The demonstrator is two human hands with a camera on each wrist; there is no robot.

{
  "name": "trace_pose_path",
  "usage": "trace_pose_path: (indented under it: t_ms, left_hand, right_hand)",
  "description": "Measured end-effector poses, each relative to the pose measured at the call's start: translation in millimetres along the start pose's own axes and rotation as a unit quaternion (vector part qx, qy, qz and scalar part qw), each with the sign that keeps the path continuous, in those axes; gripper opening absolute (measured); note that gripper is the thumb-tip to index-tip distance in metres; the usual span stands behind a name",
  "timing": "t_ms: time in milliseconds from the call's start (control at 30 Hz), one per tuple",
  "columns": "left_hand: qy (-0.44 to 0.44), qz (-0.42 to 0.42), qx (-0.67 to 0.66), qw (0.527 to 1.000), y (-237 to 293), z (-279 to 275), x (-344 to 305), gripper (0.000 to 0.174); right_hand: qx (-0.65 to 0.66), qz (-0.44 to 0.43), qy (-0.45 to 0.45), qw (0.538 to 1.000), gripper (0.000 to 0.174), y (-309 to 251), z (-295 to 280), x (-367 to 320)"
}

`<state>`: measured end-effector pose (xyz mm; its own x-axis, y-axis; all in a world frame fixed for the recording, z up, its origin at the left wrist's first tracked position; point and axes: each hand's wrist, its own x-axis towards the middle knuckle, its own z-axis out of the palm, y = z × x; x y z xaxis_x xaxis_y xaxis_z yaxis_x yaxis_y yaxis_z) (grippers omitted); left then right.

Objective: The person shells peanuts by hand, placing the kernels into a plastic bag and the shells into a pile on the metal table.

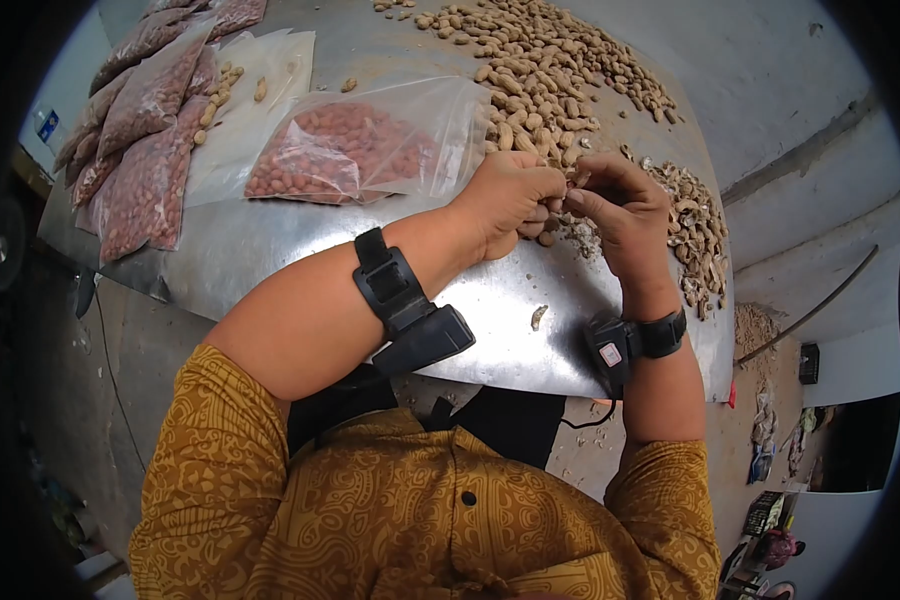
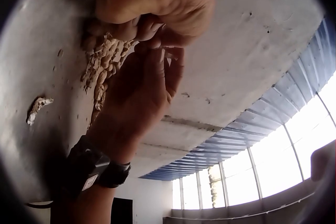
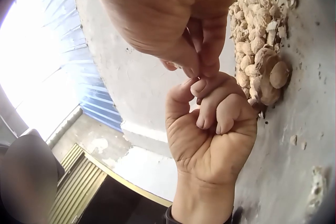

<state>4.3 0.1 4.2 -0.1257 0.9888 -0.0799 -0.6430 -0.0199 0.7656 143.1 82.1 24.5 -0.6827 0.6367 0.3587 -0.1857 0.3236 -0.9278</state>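
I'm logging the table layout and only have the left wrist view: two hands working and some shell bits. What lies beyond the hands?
Observer: A broad heap of unshelled peanuts spreads over the far side of the metal table, past the left hand and right hand, which pinch one peanut between them.
Operator: Any bags?
Observer: One open clear bag of red kernels lies left of the hands.
Operator: Only that one?
Observer: No, several filled bags lie overlapping at the table's left edge.
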Motion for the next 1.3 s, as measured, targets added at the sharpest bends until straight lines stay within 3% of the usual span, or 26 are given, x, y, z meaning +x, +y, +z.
trace_pose_path:
  t_ms: [233, 433, 933, 1133, 1300]
  left_hand:
    - [-0.029, -0.022, -0.072, 0.997, -1, -3, 1, 0.002]
    - [-0.04, -0.012, -0.105, 0.994, -4, -3, 2, 0.009]
    - [-0.051, -0.013, -0.088, 0.995, -7, -7, 6, 0.01]
    - [-0.054, -0.061, -0.148, 0.986, -9, -5, 7, 0.012]
    - [-0.044, -0.104, -0.226, 0.967, -9, -9, 10, 0.015]
  right_hand:
    - [0.115, 0.045, 0.029, 0.992, 0.028, 6, -1, 3]
    - [0.159, -0.017, 0.022, 0.987, 0.035, 7, 1, 4]
    - [-0.087, -0.148, 0.044, 0.984, 0.027, 3, 3, 1]
    - [-0.329, -0.301, 0.016, 0.895, 0.03, -8, 5, 3]
    - [-0.339, -0.338, -0.007, 0.878, 0.031, -8, 2, 6]
